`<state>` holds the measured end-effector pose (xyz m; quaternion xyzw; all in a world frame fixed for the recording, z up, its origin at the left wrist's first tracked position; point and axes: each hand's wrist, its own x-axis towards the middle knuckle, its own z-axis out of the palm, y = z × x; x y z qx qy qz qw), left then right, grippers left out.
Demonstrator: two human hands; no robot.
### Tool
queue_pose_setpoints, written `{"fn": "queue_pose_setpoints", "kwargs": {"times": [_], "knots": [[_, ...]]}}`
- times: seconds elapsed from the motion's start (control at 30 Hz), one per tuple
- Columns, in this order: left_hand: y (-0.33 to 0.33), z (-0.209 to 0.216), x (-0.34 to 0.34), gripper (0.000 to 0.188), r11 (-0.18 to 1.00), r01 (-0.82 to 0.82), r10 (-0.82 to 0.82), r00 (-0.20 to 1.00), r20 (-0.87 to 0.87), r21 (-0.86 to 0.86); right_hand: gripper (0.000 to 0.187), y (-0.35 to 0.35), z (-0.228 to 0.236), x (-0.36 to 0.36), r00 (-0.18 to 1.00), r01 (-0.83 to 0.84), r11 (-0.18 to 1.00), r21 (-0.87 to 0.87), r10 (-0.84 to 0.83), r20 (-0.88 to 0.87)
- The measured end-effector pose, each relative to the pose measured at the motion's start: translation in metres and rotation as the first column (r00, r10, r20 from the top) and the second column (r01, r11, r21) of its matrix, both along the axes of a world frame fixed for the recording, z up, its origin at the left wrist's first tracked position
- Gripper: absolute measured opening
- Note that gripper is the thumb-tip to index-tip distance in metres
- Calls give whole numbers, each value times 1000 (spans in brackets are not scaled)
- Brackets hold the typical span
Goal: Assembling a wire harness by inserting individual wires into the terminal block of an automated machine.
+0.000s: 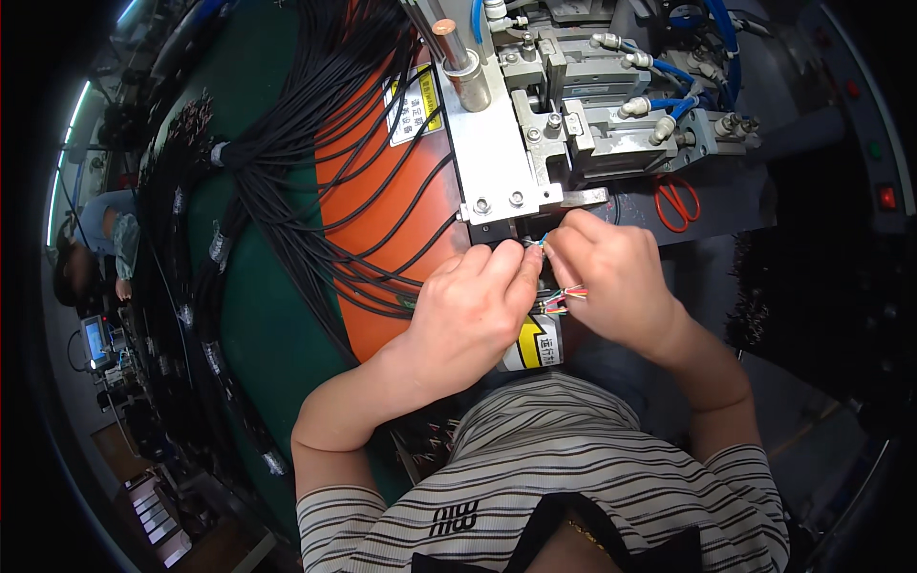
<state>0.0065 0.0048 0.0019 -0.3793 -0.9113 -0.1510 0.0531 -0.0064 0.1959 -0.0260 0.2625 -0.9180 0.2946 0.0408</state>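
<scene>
My left hand (475,304) is closed in a pinch on a black cable whose thin coloured wires come out between my two hands. The stripped wire ends (541,243) show at its fingertips, just in front of the metal machine (492,158). My right hand (611,272) pinches at the same wires from the other side, its fingertips close to the left ones. Below the fingers, more red, green and white wire ends (564,298) stick out between the hands. What each fingertip touches is partly hidden.
Many black cables (287,181) fan across an orange mat (358,320) and a green surface (258,325) to the left. Red-handled scissors (677,203) lie right of the machine. Blue air hoses (680,107) run to its cylinders. Another person (110,229) is at far left.
</scene>
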Motion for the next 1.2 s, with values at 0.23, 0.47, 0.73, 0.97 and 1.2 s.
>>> {"fn": "queue_pose_setpoints", "kwargs": {"times": [0.23, 0.47, 0.73, 0.97, 1.2], "knots": [[1, 7, -2, 50, 995, 30, -27, 999, 30, -98, 7, -4, -18, 2, 987, 35, 956, -293, -80, -142], [-4, 6, -7, 48, 995, 22, -17, 999, 47, -98, 6, 0, -15, -11, 967, 102, 915, -391, 1, 254], [-37, -16, 8, 39, 972, -161, 171, 984, -46, 169, 7, 7, -16, -7, 939, 145, 912, -383, -5, 343], [-32, -13, 8, 41, 945, -214, 192, 975, 109, 247, 28, -1, 4, 14, 926, -45, 742, -669, 283, 251], [-29, 6, -5, 23, 852, -290, -63, 769, 636, 435, 19, -6, -11, 15, 737, 396, 526, -753, 307, 602]]}}
